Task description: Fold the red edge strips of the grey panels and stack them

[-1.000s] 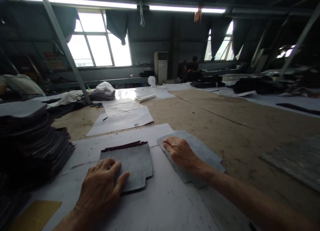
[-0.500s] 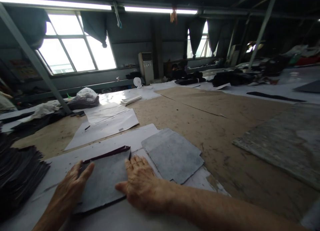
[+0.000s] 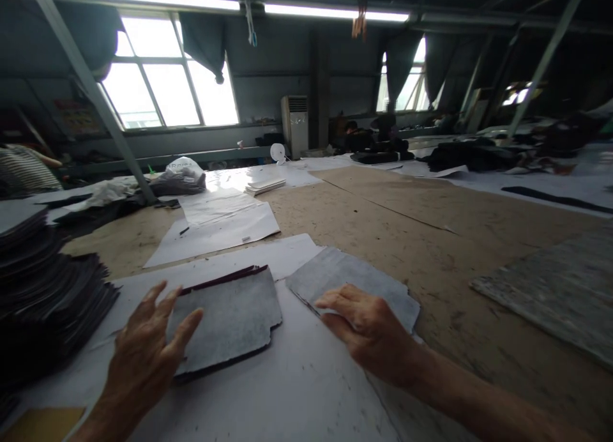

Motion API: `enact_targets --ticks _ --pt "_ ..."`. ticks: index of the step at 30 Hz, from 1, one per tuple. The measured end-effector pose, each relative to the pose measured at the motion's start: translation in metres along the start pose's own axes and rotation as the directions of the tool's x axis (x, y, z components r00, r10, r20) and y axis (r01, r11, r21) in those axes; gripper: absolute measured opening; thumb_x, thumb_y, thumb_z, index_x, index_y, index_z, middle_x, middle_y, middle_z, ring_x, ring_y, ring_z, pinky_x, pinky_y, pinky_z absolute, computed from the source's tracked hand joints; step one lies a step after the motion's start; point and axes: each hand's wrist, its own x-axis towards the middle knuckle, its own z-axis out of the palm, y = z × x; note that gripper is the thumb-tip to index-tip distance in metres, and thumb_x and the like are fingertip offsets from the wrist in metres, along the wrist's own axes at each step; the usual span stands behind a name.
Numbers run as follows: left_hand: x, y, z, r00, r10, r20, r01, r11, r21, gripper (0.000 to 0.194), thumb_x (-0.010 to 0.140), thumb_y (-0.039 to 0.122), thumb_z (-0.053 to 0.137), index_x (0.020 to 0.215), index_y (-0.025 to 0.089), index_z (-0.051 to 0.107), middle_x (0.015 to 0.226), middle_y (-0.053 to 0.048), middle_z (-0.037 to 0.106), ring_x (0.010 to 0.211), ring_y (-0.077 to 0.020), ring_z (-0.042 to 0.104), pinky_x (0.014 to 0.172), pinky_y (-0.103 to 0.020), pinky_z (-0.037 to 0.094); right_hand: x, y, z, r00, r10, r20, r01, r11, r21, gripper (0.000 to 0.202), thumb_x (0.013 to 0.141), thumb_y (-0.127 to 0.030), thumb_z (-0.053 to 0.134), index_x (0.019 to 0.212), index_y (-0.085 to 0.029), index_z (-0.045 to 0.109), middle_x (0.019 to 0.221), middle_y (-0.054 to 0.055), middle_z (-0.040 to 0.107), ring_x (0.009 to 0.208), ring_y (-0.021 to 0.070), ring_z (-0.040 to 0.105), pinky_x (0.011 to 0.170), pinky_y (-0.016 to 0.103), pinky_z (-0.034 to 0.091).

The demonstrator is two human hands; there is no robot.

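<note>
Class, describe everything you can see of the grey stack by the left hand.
The grey stack lies flat on white paper. Its mottled pale-grey top looks like felt or leather backing, roughly rectangular, with a notch at the near right corner. Dark layers show beneath along the near edge; uneven maroon edges show along the far side. The left hand, fingers spread, covers part of its left side; how firmly it touches is unclear.

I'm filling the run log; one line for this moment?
left hand: spread, at left edge of grey stack | right hand: curled, at grey sheets | dark pile: at left
</note>
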Motion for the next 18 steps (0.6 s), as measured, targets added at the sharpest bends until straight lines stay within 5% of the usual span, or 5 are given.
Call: enact_targets --ticks 3,7,12,18 --pt "-0.016 0.028 -0.009 0.986 0.151 0.064 -0.152 0.988 0.013 0.060 0.078 0.056 0.042 0.123 0.017 0.046 0.137 -0.012 0.035 0.124 -0.0302 0.035 0.099 -0.051 0.033 -0.022 0.025 -0.019 0.994 0.081 -0.073 -0.093 0.977 -0.191 0.026 0.079 -0.031 0.052 0.098 -0.017 0.065 0.102 0.009 0.064 0.092 0.0216 0.060 0.079 0.034 0.050" --pt "-0.032 0.044 -0.011 0.832 0.466 0.301 -0.458 0.883 -0.102 0.056 0.081 0.051 0.045 0.132 0.030 0.033 0.138 -0.006 0.037 0.124 -0.0269 0.036 0.103 -0.054 0.027 -0.045 0.055 -0.023 0.997 0.076 0.024 -0.061 0.916 -0.397 0.041 0.074 -0.051 0.055 0.104 -0.026 0.065 0.110 0.006 0.062 0.095 0.0267 0.060 0.074 0.042 0.053" --pt "-0.019 0.039 -0.011 0.803 0.477 0.358 -0.434 0.879 -0.198 0.041 0.088 0.028 0.041 0.128 0.032 0.040 0.133 -0.005 0.043 0.121 -0.0225 0.041 0.104 -0.049 0.028 -0.049 0.063 -0.015 0.999 -0.019 -0.045 -0.004 0.888 -0.460 0.032 0.079 -0.050 0.046 0.095 -0.031 0.067 0.101 0.001 0.066 0.088 0.0238 0.062 0.069 0.040 0.053" --pt "0.003 0.026 -0.005 0.787 0.522 0.328 -0.450 0.851 -0.273 0.042 0.085 0.030 0.046 0.126 0.029 0.044 0.130 -0.007 0.046 0.119 -0.0247 0.042 0.102 -0.050 0.028 -0.033 0.045 -0.006 0.982 -0.092 -0.165 0.001 0.876 -0.482 0.032 0.077 -0.048 0.046 0.072 -0.026 0.068 0.080 0.004 0.069 0.072 0.0251 0.064 0.062 0.041 0.049"
